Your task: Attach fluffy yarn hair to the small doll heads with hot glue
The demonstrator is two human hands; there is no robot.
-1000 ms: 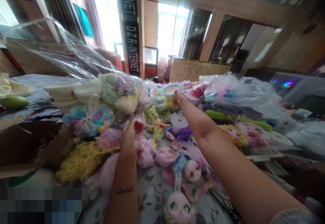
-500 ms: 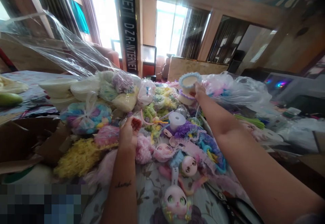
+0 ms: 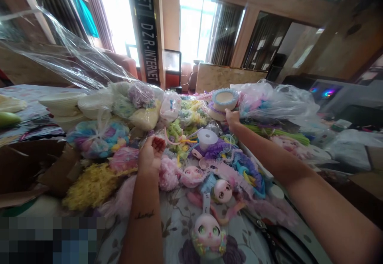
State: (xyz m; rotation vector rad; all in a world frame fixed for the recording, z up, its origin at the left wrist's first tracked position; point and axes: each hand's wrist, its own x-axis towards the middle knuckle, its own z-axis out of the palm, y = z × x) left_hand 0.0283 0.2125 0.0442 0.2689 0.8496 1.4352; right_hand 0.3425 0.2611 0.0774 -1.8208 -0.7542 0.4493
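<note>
My left hand (image 3: pixel 152 152) is held palm inward over the pile, its fingers loosely curled and apart, with nothing in it. Below it lies a fluffy pink pom-pom (image 3: pixel 170 173). At the back, my right hand (image 3: pixel 232 120) is beside two stacked rolls; its fingers are bent together, and anything between them is hidden. The upper roll has a pale blue ruffled edge (image 3: pixel 224 92); the lower one has a purple edge (image 3: pixel 216 112). A white spool (image 3: pixel 207 138) stands mid-pile. Doll-face ornaments lie nearer, including one with green eyes (image 3: pixel 207 232).
Black-handled scissors (image 3: pixel 278 238) lie at the front right. Several cream rolls (image 3: pixel 95 103) stand at the back left, near a tied bag of coloured fluff (image 3: pixel 98 136). A cardboard box (image 3: pixel 36 168) sits at left; plastic bags (image 3: pixel 275 100) fill the back right.
The blue-edged roll, earlier lifted in my right hand, now sits on the purple-edged roll. My right hand has moved down to its side. My left hand stays nearly still.
</note>
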